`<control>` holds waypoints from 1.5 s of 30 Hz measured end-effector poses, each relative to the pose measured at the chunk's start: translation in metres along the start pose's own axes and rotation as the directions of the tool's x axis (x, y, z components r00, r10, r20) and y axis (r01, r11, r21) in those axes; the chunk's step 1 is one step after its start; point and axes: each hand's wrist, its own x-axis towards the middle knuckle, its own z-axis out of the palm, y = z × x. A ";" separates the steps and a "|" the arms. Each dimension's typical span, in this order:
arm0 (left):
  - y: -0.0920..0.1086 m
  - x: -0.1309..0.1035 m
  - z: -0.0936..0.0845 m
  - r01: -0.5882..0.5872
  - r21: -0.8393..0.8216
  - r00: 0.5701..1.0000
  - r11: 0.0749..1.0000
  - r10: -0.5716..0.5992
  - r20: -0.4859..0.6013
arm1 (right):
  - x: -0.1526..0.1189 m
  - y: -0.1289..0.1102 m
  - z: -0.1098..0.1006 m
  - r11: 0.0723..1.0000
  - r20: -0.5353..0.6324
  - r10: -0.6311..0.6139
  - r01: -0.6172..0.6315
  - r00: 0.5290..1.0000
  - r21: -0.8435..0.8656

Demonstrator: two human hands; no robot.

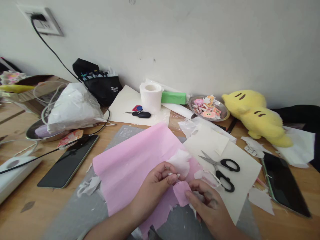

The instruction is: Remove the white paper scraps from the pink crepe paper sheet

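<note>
Above a large pink paper sheet (135, 160), both hands are close together. My right hand (207, 203) pinches a small pink paper piece (182, 194) between thumb and fingers. The fingertips of my left hand (158, 181) are pressed together on a small white scrap (175, 174), whose material I cannot make out. Just behind them lies a torn white paper piece (180, 162) on the pink sheet. Black-handled scissors (221, 165), blades parted, rest on cream paper (240, 186) to the right. A grey mat (180, 221) shows beneath the pink sheet.
Phones lie at left (70, 160) and right (285, 181). Along the wall stand a black pen case (105, 88), a white paper roll (151, 96), a metal plate (226, 115) of cut-outs and a yellow plush toy (260, 116). A black cable (53, 55) crosses the left side.
</note>
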 end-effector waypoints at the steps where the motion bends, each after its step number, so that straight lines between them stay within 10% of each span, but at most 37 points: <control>1: 0.001 0.000 0.000 0.016 -0.010 1.000 1.000 -0.016 -0.009 | 0.000 0.000 -0.001 1.000 0.008 0.003 -0.003 1.000 -0.001; 29: 0.004 0.003 0.001 0.057 0.095 0.994 0.994 -0.048 -0.101 | -0.001 -0.004 -0.003 0.992 -0.051 0.129 -0.128 0.990 0.020; 45: 0.009 0.001 0.001 -0.073 0.424 0.997 0.903 0.081 0.000 | -0.001 0.001 -0.008 0.993 -0.110 -0.069 0.057 0.992 -0.108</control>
